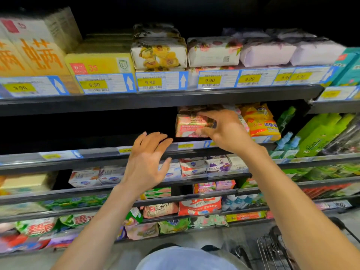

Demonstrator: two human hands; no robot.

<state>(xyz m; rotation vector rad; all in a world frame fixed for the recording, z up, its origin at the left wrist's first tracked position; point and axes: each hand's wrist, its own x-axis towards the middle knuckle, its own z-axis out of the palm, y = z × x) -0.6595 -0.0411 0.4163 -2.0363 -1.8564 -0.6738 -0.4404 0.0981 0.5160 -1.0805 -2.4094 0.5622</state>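
Observation:
A pink soap pack (188,126) stands on the second shelf (97,154) of a shop rack. My right hand (224,129) grips it at its right end, thumb below and fingers on top. More wrapped packs are stacked behind and above it, partly hidden by my fingers. My left hand (148,160) hovers lower and to the left, in front of the shelf's edge, fingers spread and holding nothing. The shelf space to the left of the pack is dark.
The top shelf carries yellow soap boxes (97,63) and flower-wrapped packs (158,53) behind price tags. Yellow bags (261,121) and green packs (319,133) stand to the right. Lower shelves hold small soap boxes (192,166) and bags. A wire basket (272,248) sits at bottom right.

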